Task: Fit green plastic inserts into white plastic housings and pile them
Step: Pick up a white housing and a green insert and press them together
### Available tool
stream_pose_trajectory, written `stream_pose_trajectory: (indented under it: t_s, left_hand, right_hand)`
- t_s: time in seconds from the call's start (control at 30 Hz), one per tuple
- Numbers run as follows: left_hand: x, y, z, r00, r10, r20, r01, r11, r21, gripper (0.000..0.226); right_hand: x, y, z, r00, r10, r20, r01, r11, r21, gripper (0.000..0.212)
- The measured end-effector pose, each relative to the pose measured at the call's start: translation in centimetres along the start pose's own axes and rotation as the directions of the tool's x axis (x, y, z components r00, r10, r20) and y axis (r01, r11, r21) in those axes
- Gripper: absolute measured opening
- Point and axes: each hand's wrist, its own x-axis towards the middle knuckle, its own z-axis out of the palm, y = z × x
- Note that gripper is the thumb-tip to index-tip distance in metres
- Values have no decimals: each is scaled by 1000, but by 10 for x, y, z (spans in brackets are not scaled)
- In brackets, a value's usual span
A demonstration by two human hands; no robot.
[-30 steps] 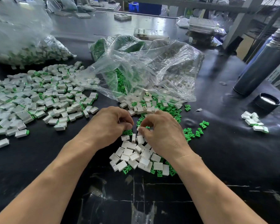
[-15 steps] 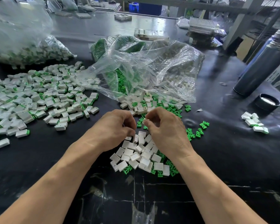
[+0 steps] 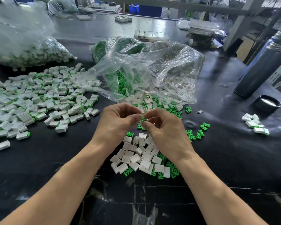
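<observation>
Above the black tabletop (image 3: 234,159), we see the left hand (image 3: 117,125) and right hand (image 3: 165,133) meet, fingers curled, pinching a small white housing (image 3: 141,122) with a green insert (image 3: 143,118) at its 12 o'clock edge. We judge both parts light, stiff and a little slick, best held by their flat sides. The housings are boxy, the inserts branched. Loose parts (image 3: 141,156) lie at 6 o'clock of the hands; the finished pile (image 3: 44,101) spreads at 9 o'clock.

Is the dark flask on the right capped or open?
Open, apparently: the flask lies tilted, and a black cap sits apart on the table.
</observation>
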Motion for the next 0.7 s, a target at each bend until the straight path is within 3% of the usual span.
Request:
stream_pose_trajectory:
  t_s: [0.3, 0.53, 0.7]
  left_hand:
    - [-1, -3, 1, 1000, 25, -10, -24, 1000, 9, 9]
    - [-1, 2, -1, 990, 24, 140, -32, 998, 61, 24]
    - [-2, 1, 2, 986, 25, 162, -38, 996, 78, 19]
  right_hand:
    - [1, 0, 3, 1000, 12, 9, -14, 989, 145, 5]
    - [2, -2, -3, 994, 101, -31, -84, 933, 350, 2]
    - [0, -5, -4, 993, 114, -43, -91, 928, 361, 4]
